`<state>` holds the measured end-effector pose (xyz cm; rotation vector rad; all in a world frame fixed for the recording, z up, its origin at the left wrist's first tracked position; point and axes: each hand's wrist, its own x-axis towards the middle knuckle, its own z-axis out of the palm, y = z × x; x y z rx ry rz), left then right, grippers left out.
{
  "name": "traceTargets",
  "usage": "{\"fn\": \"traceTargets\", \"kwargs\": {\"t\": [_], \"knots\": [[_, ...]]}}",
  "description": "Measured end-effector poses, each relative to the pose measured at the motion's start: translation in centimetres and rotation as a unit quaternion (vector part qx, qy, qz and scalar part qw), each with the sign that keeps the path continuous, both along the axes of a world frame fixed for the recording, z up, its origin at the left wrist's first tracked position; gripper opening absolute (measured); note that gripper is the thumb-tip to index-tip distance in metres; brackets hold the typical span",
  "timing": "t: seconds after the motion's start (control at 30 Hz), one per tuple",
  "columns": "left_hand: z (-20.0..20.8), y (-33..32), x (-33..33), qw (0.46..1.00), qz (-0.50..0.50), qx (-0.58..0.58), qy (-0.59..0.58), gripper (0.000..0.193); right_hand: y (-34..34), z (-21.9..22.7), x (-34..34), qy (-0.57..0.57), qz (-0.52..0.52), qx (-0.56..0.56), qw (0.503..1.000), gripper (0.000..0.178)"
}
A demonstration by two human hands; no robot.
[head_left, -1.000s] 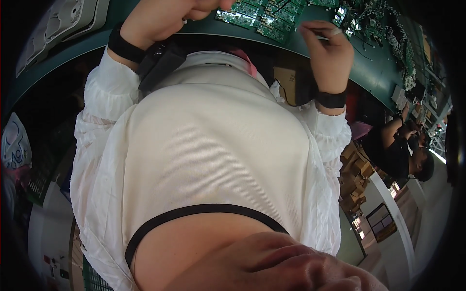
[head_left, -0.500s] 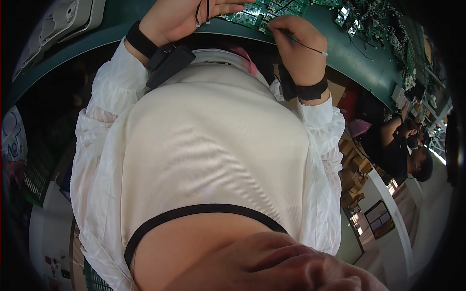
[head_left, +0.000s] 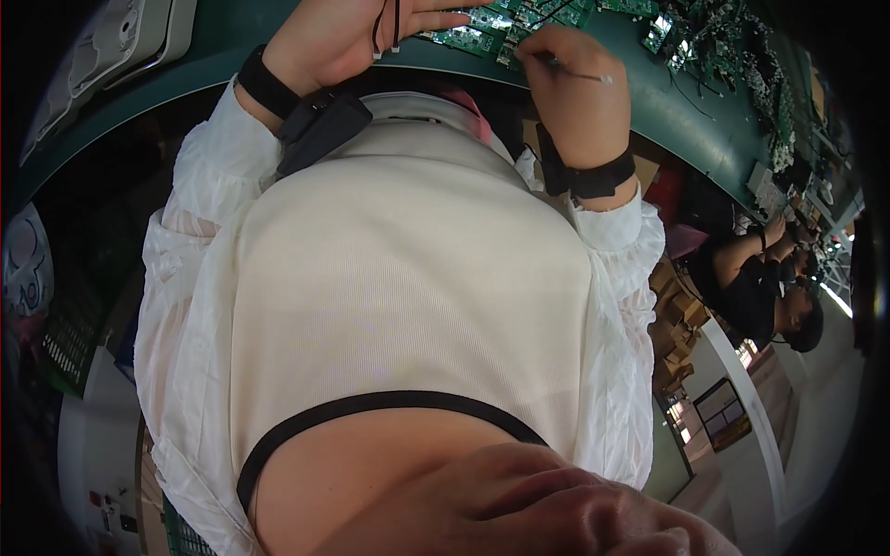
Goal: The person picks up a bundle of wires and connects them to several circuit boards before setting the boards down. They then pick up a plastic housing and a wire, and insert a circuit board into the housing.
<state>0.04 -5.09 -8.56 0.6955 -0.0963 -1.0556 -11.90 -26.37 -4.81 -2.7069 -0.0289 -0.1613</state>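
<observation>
At the top edge, my left hand (head_left: 343, 42) is turned palm up, its lower fingers stretched to the right. Thin black cables (head_left: 397, 23) with small white plugs lie across its palm, held there; the thumb side is cut off by the picture's edge. My right hand (head_left: 577, 88) is closed in a pinch on a thin cable (head_left: 584, 76), whose pale plug sticks out over the back of the hand, blurred. Its fingertips are at the near edge of several green circuit boards (head_left: 473, 39), between the two hands.
The green worktop (head_left: 663, 97) curves across the top. More boards with tangled wires (head_left: 709, 46) lie on the right, and a white plastic housing (head_left: 120, 42) stands on the left. Beyond the right side, a co-worker (head_left: 756, 283) in dark clothes sits near cardboard boxes (head_left: 672, 320).
The right hand has shifted slightly right and turned a little; the plug over its back has swung up and left. The left hand stays almost in place with its cables.
</observation>
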Motion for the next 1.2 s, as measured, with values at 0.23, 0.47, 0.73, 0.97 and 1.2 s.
{"fn": "traceTargets", "kwargs": {"t": [0.23, 0.47, 0.73, 0.97, 1.2], "knots": [[-3.6, -0.6, 0.8, 0.978, -0.041, -0.201, -0.04, 0.05, -2.2, 0.1, 3.8, 0.176, 0.036, -0.01, 0.984, 0.012], [-0.3, 1.1, -0.2, 1.0, 0.001, -0.001, -0.009, 0.047, -1.1, 1.8, 2.3, 0.157, 0.01, -0.035, 0.987, 0.016], [0.4, 2.8, -0.2, 0.988, 0.104, 0.082, -0.078, 0.047, -4.2, 2.1, -2.6, 0.111, -0.224, 0.319, 0.914, 0.035], [0.3, 3.3, -0.5, 0.994, 0.066, 0.062, -0.057, 0.048, -5.4, -0.1, -2.3, 0.18, -0.226, 0.621, 0.729, 0.027], [0.6, 3.8, -0.8, 0.999, 0.039, 0.03, -0.013, 0.045, -5.7, 4.1, -3.6, 0.162, -0.099, 0.535, 0.823, 0.013]]}}
